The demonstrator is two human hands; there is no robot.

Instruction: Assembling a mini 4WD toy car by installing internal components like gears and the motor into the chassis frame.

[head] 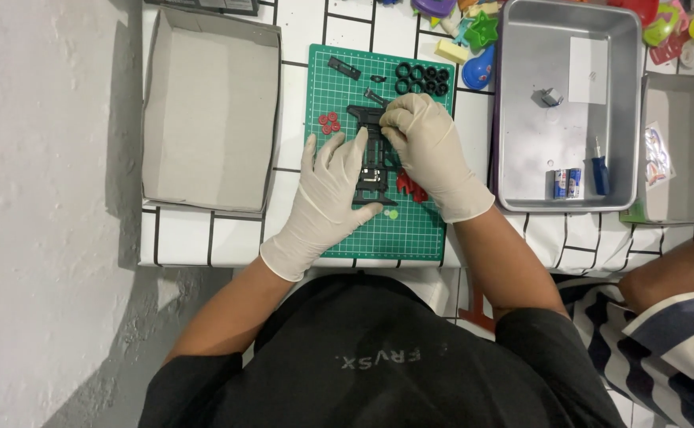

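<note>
Left hand (pixel 329 198) flat, open, steadying black chassis (pixel 374 162); right hand (pixel 426 147) pinches its top end; a slip might scatter red wheels (pixel 328 122) just left of fingers

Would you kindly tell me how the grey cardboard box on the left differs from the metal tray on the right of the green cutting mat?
The grey cardboard box is dull, matte card; the metal tray is shiny, reflective metal. The box shows nothing inside, while the tray holds two small batteries, a blue-handled screwdriver, a white card and a small metal part. The box lies slightly askew; the tray sits squarer to the tiles. Both are open-topped, rectangular and flank the green cutting mat.
</note>
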